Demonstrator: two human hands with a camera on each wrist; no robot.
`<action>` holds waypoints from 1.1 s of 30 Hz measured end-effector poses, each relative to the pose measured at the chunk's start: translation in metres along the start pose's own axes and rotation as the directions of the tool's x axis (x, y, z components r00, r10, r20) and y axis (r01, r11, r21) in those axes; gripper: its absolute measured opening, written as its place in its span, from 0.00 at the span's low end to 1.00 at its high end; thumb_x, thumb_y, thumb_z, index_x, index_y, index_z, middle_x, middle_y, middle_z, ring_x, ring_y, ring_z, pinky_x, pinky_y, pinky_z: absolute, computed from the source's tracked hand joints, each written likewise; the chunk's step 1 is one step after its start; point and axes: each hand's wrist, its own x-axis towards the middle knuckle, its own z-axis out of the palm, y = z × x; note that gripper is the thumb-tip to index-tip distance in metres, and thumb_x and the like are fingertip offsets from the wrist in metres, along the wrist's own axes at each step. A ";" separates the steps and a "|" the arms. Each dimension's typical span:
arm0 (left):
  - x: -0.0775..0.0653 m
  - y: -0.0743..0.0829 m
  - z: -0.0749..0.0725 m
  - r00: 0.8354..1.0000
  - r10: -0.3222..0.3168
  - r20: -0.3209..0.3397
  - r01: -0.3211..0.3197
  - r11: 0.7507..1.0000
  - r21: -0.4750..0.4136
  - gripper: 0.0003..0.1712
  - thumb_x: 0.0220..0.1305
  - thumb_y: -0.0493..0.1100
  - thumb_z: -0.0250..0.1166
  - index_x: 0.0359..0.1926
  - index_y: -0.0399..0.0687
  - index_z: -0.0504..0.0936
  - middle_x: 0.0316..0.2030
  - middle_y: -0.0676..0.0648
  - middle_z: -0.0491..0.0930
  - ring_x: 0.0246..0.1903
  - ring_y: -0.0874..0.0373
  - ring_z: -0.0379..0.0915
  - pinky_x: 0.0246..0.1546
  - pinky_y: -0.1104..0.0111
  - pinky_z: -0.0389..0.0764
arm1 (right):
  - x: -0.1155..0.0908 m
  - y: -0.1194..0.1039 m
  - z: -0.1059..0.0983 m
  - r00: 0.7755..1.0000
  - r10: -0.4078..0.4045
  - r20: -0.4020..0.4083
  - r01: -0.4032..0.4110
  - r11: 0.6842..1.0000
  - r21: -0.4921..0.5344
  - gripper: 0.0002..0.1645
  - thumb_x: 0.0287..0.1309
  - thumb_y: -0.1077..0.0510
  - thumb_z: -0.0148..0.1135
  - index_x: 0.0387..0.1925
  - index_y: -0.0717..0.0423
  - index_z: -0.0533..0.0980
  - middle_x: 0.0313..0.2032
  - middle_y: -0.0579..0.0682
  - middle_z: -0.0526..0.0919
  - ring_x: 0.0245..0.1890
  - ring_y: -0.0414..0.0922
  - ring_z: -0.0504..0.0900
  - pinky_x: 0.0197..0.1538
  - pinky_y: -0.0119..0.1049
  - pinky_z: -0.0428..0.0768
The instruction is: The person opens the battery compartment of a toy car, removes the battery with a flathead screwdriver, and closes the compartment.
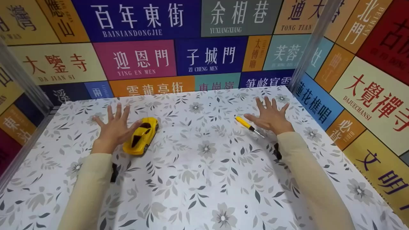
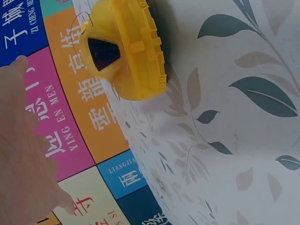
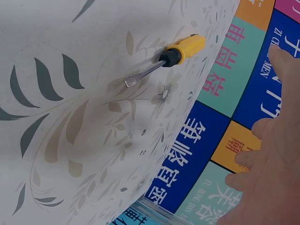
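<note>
A yellow toy car with dark windows stands on the floral tabletop, just right of my left hand. That hand is spread with its fingers straight, and the thumb overlaps the car's edge in the head view. In the left wrist view the car shows its side and a thin wire loop. My right hand is spread too, holding nothing. Beside its thumb lies a screwdriver with a yellow handle and black collar. Its flat metal tip shows in the right wrist view.
White cloth with grey leaves and flowers covers the table. Panels of coloured signs rise behind and at both sides. Clear upright strips stand at the back corners. Dark wrist straps show under the sleeves.
</note>
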 end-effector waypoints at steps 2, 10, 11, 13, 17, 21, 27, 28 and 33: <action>0.000 -0.001 0.000 1.000 -0.002 0.002 0.002 1.000 -0.005 0.58 0.65 0.81 0.32 0.80 0.47 0.36 0.78 0.32 0.26 0.74 0.27 0.13 0.60 0.21 0.15 | 0.000 -0.001 -0.001 1.000 -0.001 -0.002 0.001 1.000 -0.002 0.61 0.62 0.18 0.35 0.80 0.50 0.34 0.79 0.67 0.32 0.77 0.70 0.30 0.65 0.83 0.22; 0.000 -0.007 -0.001 1.000 -0.010 0.004 0.010 1.000 -0.022 0.60 0.63 0.83 0.30 0.80 0.48 0.35 0.78 0.33 0.24 0.74 0.28 0.12 0.59 0.22 0.13 | 0.001 -0.007 -0.002 1.000 0.003 0.014 -0.002 1.000 -0.016 0.63 0.59 0.15 0.31 0.80 0.49 0.33 0.79 0.66 0.33 0.77 0.70 0.31 0.65 0.82 0.21; 0.000 -0.008 -0.001 1.000 -0.011 0.003 0.011 1.000 -0.026 0.60 0.62 0.83 0.30 0.80 0.48 0.35 0.78 0.33 0.24 0.74 0.28 0.12 0.60 0.22 0.13 | 0.000 -0.007 -0.002 1.000 0.001 0.016 -0.001 1.000 -0.013 0.63 0.59 0.15 0.32 0.80 0.49 0.33 0.79 0.66 0.33 0.77 0.70 0.31 0.64 0.82 0.21; 0.000 -0.009 -0.001 1.000 -0.012 0.005 0.012 0.999 -0.036 0.60 0.62 0.83 0.30 0.80 0.47 0.34 0.78 0.33 0.25 0.74 0.28 0.11 0.60 0.23 0.12 | 0.000 -0.008 -0.001 1.000 -0.004 0.017 0.004 1.000 -0.009 0.63 0.59 0.15 0.32 0.80 0.49 0.33 0.79 0.66 0.33 0.77 0.70 0.32 0.64 0.82 0.21; 0.000 -0.010 0.001 1.000 -0.005 0.017 0.006 0.998 -0.058 0.60 0.62 0.83 0.32 0.80 0.48 0.33 0.78 0.33 0.26 0.74 0.28 0.12 0.60 0.25 0.10 | 0.000 -0.010 0.002 1.000 -0.018 0.019 0.018 1.000 -0.015 0.62 0.61 0.17 0.33 0.80 0.50 0.32 0.79 0.65 0.33 0.78 0.69 0.33 0.64 0.83 0.22; -0.001 -0.012 0.003 1.000 0.003 0.029 -0.001 0.996 -0.090 0.59 0.63 0.82 0.33 0.80 0.50 0.33 0.78 0.35 0.25 0.74 0.28 0.11 0.60 0.27 0.08 | 0.000 -0.015 0.008 0.999 -0.040 0.003 0.040 0.999 -0.025 0.62 0.62 0.17 0.32 0.80 0.52 0.34 0.79 0.64 0.35 0.78 0.68 0.35 0.66 0.83 0.24; -0.003 -0.018 0.002 0.999 -0.005 0.032 0.010 0.987 -0.158 0.56 0.66 0.80 0.36 0.80 0.53 0.33 0.79 0.35 0.25 0.74 0.26 0.14 0.60 0.28 0.07 | -0.003 -0.033 0.014 0.991 -0.117 -0.060 0.117 0.993 -0.006 0.57 0.66 0.21 0.33 0.80 0.53 0.38 0.80 0.63 0.40 0.79 0.65 0.39 0.70 0.80 0.28; -0.004 -0.019 0.001 1.000 -0.005 0.030 0.010 0.985 -0.170 0.56 0.66 0.79 0.36 0.80 0.52 0.33 0.79 0.35 0.26 0.74 0.26 0.15 0.61 0.28 0.07 | -0.004 -0.038 0.015 0.989 -0.131 -0.068 0.131 0.991 -0.003 0.56 0.67 0.22 0.33 0.80 0.54 0.39 0.80 0.63 0.41 0.79 0.64 0.39 0.70 0.79 0.28; -0.007 -0.020 -0.004 1.000 -0.004 0.014 0.007 0.973 -0.232 0.57 0.66 0.80 0.36 0.80 0.51 0.33 0.79 0.36 0.28 0.75 0.27 0.18 0.63 0.28 0.10 | -0.010 -0.060 0.020 0.977 -0.186 -0.105 0.186 0.982 -0.009 0.53 0.69 0.24 0.34 0.80 0.54 0.42 0.80 0.61 0.45 0.80 0.62 0.44 0.73 0.77 0.30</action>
